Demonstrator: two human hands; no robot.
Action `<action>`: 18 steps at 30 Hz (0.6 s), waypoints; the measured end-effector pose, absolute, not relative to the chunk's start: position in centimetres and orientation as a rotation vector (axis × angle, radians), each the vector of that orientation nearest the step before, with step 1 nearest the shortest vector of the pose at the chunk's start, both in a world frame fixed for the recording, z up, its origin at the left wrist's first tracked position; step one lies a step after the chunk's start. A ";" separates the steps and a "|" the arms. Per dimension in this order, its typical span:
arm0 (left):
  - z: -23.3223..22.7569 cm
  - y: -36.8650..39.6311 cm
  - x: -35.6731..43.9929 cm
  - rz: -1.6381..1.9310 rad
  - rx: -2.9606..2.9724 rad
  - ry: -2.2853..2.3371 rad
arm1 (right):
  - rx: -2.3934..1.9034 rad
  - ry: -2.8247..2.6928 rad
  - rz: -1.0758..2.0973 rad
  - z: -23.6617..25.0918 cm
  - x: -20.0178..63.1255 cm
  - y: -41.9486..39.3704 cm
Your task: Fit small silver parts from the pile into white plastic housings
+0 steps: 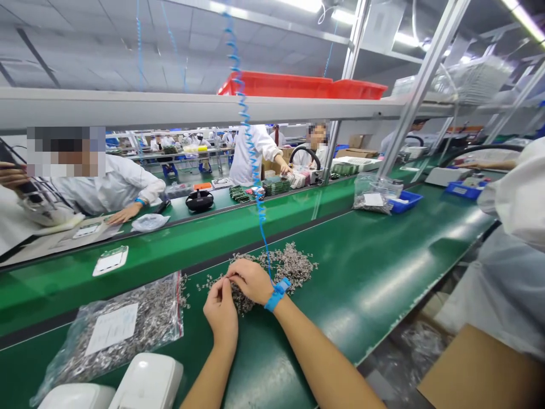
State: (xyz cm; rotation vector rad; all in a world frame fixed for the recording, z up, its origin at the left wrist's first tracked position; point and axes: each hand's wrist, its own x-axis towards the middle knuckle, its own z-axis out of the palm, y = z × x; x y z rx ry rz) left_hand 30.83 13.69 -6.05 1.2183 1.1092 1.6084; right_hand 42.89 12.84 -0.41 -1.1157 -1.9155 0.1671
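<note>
My left hand (221,311) and my right hand (251,279) meet at the fingertips over the green bench, both closed in a pinch. Whatever sits between the fingers is too small to make out. A blue wrist strap (277,294) is around my right wrist, joined to a coiled blue cord (254,165) hanging from above. Beneath and behind the hands lies a loose pile of small metal parts (294,264), partly hidden by them. To the left, a clear zip bag (147,312) full of similar-looking metal parts lies flat, with a white paper label (113,328) on it.
White plastic housings (147,382) stand at the near left. A white-framed panel (110,261) lies on the green conveyor (200,233). Farther right are another bag of parts (369,196) and a blue tray (404,201). Co-workers sit opposite and at the right; a cardboard box (481,369) is below.
</note>
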 end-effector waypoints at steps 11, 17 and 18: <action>-5.0 12.1 31.0 1.617 1.282 1.066 | -1.078 -1.711 0.533 0.6 42.7 11.9; -4.9 11.8 31.3 1.621 1.293 1.033 | -0.984 -1.498 0.992 -0.4 43.6 12.4; -4.9 11.7 31.4 1.619 1.272 1.030 | -0.976 -1.457 1.041 -0.6 43.6 12.4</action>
